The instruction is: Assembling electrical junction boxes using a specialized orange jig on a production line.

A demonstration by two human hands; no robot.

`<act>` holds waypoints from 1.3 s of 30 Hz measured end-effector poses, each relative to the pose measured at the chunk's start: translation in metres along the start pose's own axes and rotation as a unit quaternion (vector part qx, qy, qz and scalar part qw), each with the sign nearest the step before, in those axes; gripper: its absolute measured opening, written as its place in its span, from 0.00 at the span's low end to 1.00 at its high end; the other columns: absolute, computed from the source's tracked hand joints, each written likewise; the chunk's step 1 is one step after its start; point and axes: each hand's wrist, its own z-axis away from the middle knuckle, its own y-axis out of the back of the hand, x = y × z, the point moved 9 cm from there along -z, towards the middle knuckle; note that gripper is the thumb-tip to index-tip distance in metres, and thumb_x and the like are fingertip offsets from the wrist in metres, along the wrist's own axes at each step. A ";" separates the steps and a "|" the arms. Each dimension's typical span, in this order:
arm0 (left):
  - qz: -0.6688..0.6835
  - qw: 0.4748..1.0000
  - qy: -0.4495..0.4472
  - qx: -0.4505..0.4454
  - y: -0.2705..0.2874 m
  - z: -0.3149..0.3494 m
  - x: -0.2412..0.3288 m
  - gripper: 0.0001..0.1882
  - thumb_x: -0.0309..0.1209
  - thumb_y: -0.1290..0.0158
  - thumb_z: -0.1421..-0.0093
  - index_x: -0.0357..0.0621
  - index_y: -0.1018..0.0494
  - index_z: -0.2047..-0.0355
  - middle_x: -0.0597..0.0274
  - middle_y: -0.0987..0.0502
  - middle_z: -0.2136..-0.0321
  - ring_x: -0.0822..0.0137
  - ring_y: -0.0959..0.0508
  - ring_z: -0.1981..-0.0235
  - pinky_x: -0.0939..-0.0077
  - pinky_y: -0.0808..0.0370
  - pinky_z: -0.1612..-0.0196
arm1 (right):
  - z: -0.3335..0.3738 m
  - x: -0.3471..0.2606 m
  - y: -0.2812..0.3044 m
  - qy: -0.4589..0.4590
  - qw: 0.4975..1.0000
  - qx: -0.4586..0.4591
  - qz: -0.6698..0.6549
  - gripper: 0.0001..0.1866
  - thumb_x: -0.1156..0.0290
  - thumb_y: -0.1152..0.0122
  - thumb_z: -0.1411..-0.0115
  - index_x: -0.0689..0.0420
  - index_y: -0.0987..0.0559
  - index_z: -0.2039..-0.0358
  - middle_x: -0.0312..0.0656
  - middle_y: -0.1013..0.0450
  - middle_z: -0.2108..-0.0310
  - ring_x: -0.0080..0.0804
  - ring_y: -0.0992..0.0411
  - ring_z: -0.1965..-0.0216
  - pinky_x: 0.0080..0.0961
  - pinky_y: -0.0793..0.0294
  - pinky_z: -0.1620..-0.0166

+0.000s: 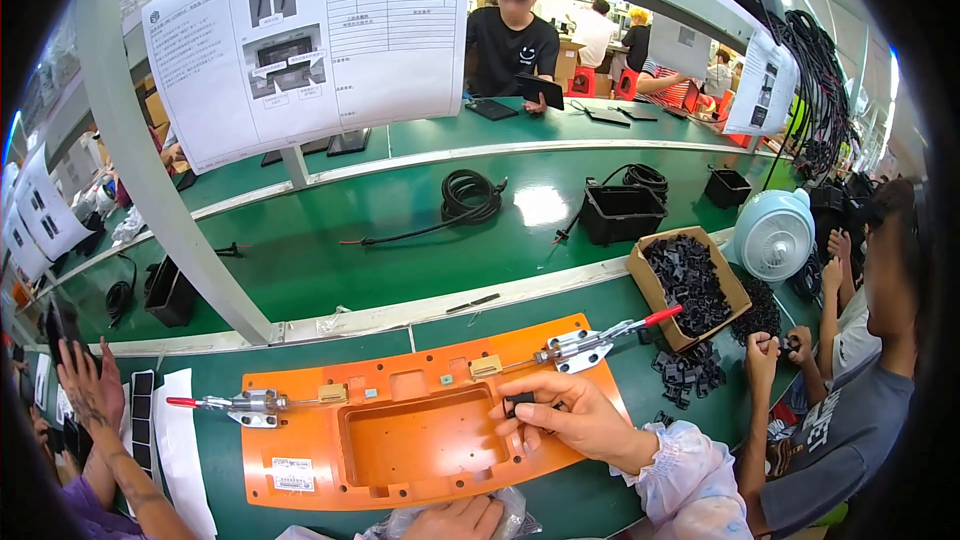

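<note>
My right hand (575, 422) pinches a small black plastic part (519, 402) between thumb and fingers. It hovers over the right end of the recess in an orange fixture plate (290, 440). At the lower edge, my left hand (455, 520) is closed on a crumpled clear plastic bag (511, 508), in front of the fixture; its fingertips are partly hidden. Two toggle clamps stand on the plate: the left clamp (258, 405) and the right clamp (580, 348), both with red handles.
A cardboard box (742, 292) of small black parts stands at right, with loose black parts (688, 376) beside it. Beyond are a light-blue fan (774, 235), black housing (622, 214) and coiled cable (470, 198) on a green bench. Co-workers' hands (765, 360) work at right, others (90, 385) at left.
</note>
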 end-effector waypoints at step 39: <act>-0.012 0.998 0.007 0.060 0.008 0.001 0.000 0.14 0.28 0.49 0.46 0.38 0.30 0.59 0.52 0.24 0.64 0.58 0.20 0.64 0.70 0.22 0.67 | 0.004 0.012 -0.010 -0.038 0.997 -0.070 -0.017 0.09 0.76 0.40 0.34 0.60 0.29 0.57 0.44 0.19 0.65 0.20 0.22 0.69 0.13 0.24 0.68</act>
